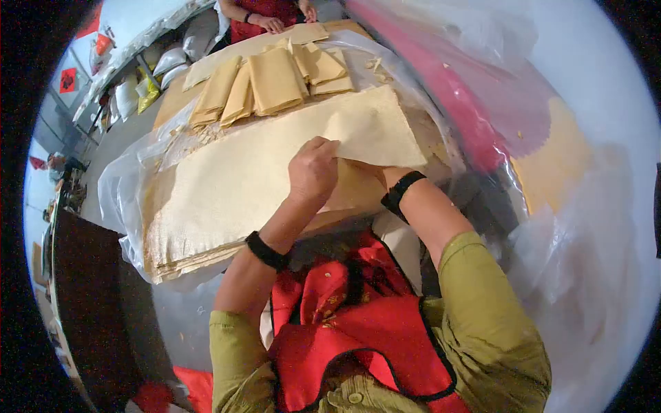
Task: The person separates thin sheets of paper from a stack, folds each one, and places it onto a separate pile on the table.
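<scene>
A stack of thin, pale yellow tofu sheets (220, 186) lies in front of me on plastic film. My left hand (315, 171) is closed, its thumb and fingers pinching the near edge of the top sheet (375, 127). That sheet's right part is lifted and curves up off the stack. My right hand (372, 172) reaches in beneath the raised part, which hides its fingers. Both wrists wear black bands. Just beyond the stack lie several folded tofu sheets (275, 79) in a loose row.
Across the table, a person in red (265, 24) has both hands near another long sheet (241, 55). Clear plastic film (127, 186) hangs over the table's left side. Pink and clear plastic (468, 117) covers the right. Small scraps (375, 67) lie on the film; sacks (169, 60) stand back left.
</scene>
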The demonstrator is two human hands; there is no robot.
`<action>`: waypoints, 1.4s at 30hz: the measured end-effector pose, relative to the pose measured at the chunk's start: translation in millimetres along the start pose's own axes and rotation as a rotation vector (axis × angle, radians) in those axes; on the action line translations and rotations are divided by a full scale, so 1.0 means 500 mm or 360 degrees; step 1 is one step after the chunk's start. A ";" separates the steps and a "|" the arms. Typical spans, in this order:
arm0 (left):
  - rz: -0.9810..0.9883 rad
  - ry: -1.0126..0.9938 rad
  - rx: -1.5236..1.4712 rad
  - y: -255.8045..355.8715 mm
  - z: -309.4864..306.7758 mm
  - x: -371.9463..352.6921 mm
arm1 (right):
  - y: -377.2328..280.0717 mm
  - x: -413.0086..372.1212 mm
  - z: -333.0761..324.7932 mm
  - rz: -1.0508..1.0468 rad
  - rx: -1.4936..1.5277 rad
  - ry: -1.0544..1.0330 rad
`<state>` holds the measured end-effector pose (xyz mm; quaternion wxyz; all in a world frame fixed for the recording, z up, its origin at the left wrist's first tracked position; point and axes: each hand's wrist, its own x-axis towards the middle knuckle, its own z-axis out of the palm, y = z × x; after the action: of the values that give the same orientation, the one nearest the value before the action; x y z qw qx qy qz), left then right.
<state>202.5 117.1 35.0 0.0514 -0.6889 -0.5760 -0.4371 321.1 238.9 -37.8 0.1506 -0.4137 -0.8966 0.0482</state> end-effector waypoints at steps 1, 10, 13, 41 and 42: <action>-0.0016 0.0102 -0.0075 -0.011 -0.018 0.002 | 0.006 0.009 0.001 0.0029 0.0011 -0.0017; -0.1317 0.1139 -0.1635 -0.158 -0.250 -0.119 | 0.037 0.093 0.060 0.0234 -0.0397 0.0158; -0.2010 0.1275 -0.1955 -0.287 -0.231 -0.278 | -0.016 0.079 -0.016 0.0256 -0.0296 0.0061; -0.0744 0.0660 -0.0004 -0.294 -0.155 -0.262 | -0.290 0.076 0.000 0.0851 0.2567 -0.0975; -0.1533 0.0056 0.0626 -0.289 -0.239 -0.217 | -0.290 0.081 0.003 0.0862 0.2543 -0.0971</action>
<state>21.5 14.9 -26.0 -0.0176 -0.3156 -0.8980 -0.3062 190.6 174.9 0.6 0.1322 -0.3519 -0.4682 0.7996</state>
